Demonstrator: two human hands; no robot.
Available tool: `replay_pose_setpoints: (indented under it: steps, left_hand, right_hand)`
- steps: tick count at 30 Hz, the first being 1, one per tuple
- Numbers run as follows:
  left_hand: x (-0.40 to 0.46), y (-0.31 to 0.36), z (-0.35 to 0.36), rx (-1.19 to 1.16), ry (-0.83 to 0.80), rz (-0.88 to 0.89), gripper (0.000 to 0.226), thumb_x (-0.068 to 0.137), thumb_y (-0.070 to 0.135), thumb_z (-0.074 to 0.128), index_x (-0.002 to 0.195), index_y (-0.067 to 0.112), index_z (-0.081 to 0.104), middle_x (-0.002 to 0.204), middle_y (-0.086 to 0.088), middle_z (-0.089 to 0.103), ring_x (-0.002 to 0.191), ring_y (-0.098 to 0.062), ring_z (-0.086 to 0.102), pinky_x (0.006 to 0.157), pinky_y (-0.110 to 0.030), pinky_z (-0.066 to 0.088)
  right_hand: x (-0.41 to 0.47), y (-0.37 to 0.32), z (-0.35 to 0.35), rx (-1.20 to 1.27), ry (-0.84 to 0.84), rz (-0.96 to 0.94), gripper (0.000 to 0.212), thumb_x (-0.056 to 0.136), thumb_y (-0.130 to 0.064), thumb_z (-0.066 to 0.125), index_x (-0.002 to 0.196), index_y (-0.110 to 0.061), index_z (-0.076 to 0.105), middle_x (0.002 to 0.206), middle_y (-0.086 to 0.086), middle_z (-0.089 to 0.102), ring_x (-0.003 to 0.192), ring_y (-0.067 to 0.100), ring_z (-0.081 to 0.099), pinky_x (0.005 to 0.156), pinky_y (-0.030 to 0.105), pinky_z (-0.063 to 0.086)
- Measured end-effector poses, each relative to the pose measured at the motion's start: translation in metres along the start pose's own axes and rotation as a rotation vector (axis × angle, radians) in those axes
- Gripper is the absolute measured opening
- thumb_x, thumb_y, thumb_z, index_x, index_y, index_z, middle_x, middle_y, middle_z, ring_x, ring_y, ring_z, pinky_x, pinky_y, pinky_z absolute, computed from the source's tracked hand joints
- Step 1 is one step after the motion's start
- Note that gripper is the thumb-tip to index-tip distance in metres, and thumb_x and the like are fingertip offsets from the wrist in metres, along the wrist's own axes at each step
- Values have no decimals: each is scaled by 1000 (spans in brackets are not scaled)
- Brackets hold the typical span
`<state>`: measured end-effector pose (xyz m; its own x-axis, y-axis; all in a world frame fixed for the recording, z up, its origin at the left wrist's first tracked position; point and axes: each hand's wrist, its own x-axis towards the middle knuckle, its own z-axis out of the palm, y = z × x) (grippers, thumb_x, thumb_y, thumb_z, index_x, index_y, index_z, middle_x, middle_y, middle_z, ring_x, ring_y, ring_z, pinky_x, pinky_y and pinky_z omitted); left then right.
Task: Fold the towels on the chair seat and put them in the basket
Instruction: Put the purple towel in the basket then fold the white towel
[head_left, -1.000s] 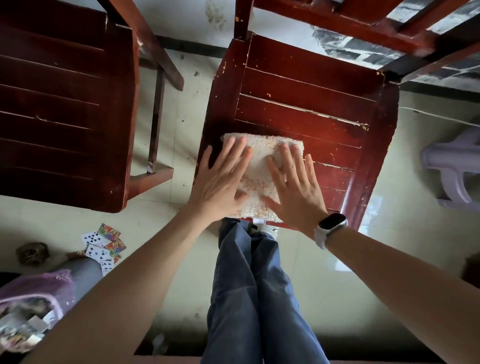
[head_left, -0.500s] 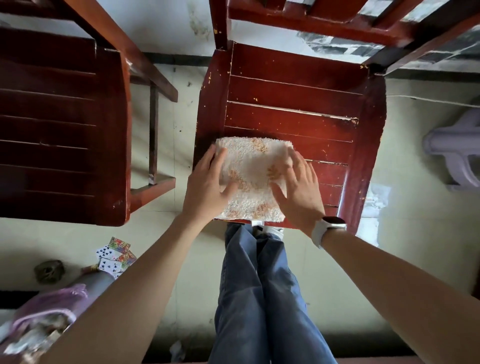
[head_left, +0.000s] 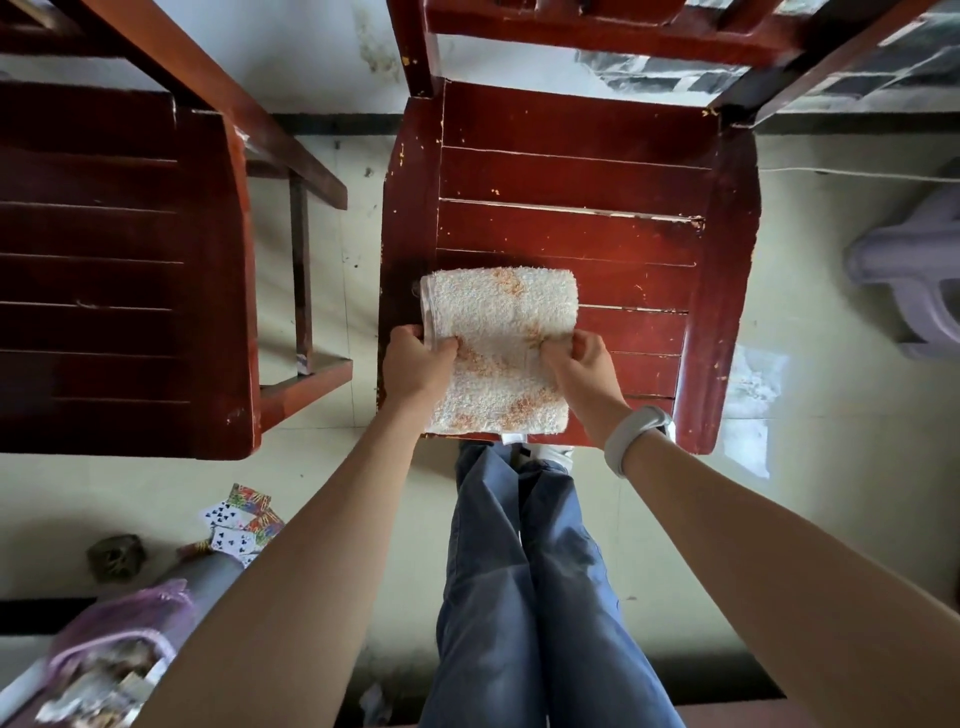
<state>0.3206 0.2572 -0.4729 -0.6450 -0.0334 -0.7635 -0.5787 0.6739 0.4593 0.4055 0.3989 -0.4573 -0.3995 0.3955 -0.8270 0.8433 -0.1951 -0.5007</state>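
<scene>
your folded towel (head_left: 498, 353), white terry flecked with orange, lies on the near part of the red wooden chair seat (head_left: 571, 176), its near edge just at the seat's front edge. your left hand (head_left: 415, 364) grips the towel's left side about halfway along, fingers (head_left: 448, 347) curled in with the thumb over the top so the cloth is pinched between them. your right hand (head_left: 582, 369) does the same on the right side, fingers (head_left: 553, 349) bent tight onto the terry and bunching it slightly. both hands sit on the towel's middle, one at each side edge, well apart across its width. the far end of the towel lies flat on the slats, its far right corner rounded by the fold.

a pale band (head_left: 634, 441) wraps your right wrist. your legs in blue jeans (head_left: 524, 597) stand just in front of the chair, a white shoe (head_left: 550, 452) showing under the seat's front edge. a second dark red chair (head_left: 114, 270) stands to the left, apart from the first. on the tiled floor (head_left: 332, 467) near its front corner lie a few playing cards (head_left: 239, 525). a lilac basket (head_left: 114, 639) sits at the lower left, blurred, its contents hard to make out. a pale purple plastic stool (head_left: 914, 291) is at the right edge.
</scene>
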Motion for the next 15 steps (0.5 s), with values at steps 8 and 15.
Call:
replay_pose_setpoints:
  steps: [8,15]
  left_hand:
    - [-8,4,-9,32,-31,63,15,85,27,56,91,13,55,88,-3,58,80,-21,55,61,-31,45]
    - [-48,30,-22,28,-126,276,27,90,36,49,109,17,51,84,6,56,70,-5,53,53,-15,40]
  right_hand:
    - [-8,-3,-8,58,-48,12,15,88,-15,54,102,-14,47,86,-1,53,67,11,47,52,12,43]
    - [-45,-16,-41,152,21,-56,25,91,-16,53,114,-10,47,104,21,58,92,39,60,84,56,51]
